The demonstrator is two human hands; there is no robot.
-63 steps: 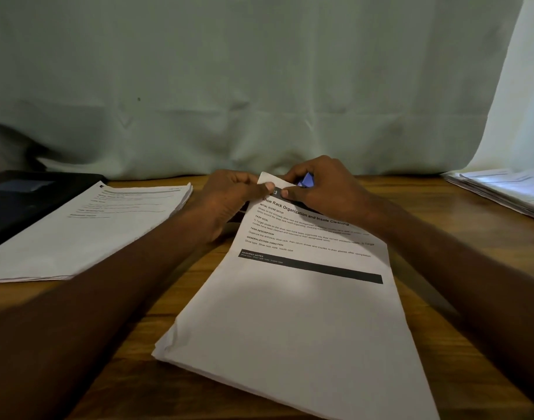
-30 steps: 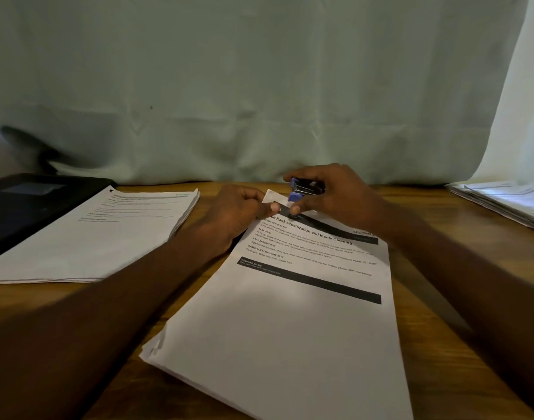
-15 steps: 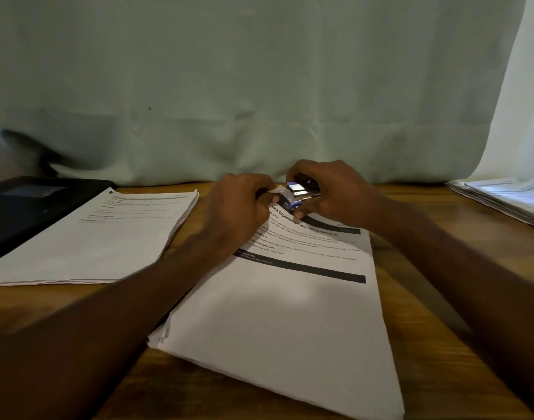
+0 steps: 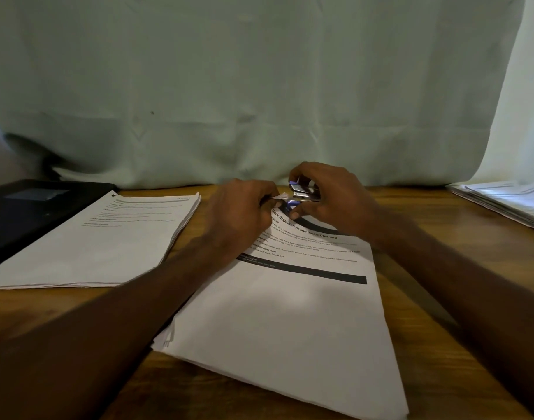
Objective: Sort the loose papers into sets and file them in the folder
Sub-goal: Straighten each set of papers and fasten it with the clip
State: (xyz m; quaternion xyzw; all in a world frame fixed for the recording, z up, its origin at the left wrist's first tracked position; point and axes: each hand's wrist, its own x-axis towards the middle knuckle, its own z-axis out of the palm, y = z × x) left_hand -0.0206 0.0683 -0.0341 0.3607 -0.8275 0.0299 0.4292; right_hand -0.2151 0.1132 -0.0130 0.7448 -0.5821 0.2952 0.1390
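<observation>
Both hands meet at the top corner of the centre set of papers (image 4: 284, 316): the left hand (image 4: 241, 213) pinches the lifted corner of the sheets, and the right hand (image 4: 329, 198) curls round a small blue-and-silver stapler (image 4: 303, 192) brought right up against that corner. Whether the stapler has bitten down yet, I can't tell from this angle. Nearest us, that centre set lies angled on the wooden table (image 4: 441, 344), its lower edges a little fanned, printed page up, with a dark bar across it. So this set looks gathered and, by my reading, is at the fastening stage. Moving out to the left, a second set of papers (image 4: 102, 244) lies flat and squared, looking sorted but not filed. Beyond it, at the far left, is the black folder (image 4: 32, 207), closed or at least with no sheets showing in it, so the filing seems not yet begun. Far right, another pile of papers (image 4: 508, 201) waits at the table edge, well apart from the hands; sorted or loose, I can't say. Behind everything hangs a pale green cloth (image 4: 259, 86). My call: roughly midway, with binding under way and all the filing left.
</observation>
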